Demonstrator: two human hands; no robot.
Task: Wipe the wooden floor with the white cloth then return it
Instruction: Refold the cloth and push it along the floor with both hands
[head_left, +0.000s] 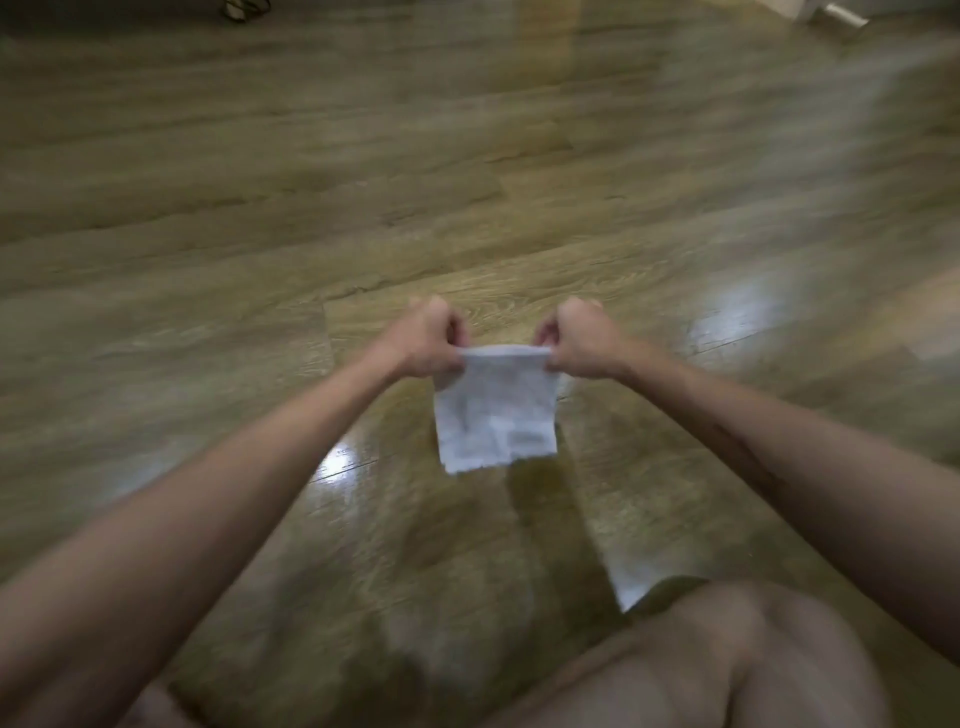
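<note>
Hands meet at the middle of the frame, both arms stretched forward over a wooden floor (260, 208) of long, glossy planks. The left hand (428, 338) pinches the upper left corner of a white cloth (496, 408), fingers curled closed on the fabric; the right hand (582, 338) pinches the upper right corner in the same clenched way. The top edge of the cloth runs taut between the two fists, and the rest hangs straight down below them as a small, roughly square sheet, its lower edge slightly ragged and its surface creased. The cloth hangs in the air, clear of the planks, just below and between the knuckles.

A bare knee (727, 660) fills the lower right of the frame, close to the floor. Bright patches of reflected light lie on the planks, one left of the cloth's lower edge and one at the right of the frame. At the upper left edge sits a dark object (247, 8), too cropped to identify, and at the upper right corner a pale object (831, 10), likewise unclear. Much of the picture is blurred.
</note>
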